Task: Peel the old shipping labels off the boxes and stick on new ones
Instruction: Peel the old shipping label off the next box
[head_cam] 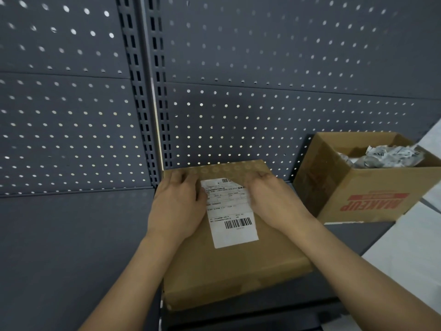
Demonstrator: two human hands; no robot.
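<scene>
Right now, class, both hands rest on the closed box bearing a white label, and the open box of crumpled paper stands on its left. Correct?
No: the head view shows the open box stands to the right of the closed box. The rest holds.

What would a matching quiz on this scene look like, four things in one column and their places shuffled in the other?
Things
1. shipping label
2. crumpled paper
3. left hand
4. pegboard wall

Places
A. inside the open box on the right
B. upright at the back, full of holes
C. stuck flat on top of the closed box
D. resting on the closed box, left of the label

Pairs: 1-C, 2-A, 3-D, 4-B
</scene>
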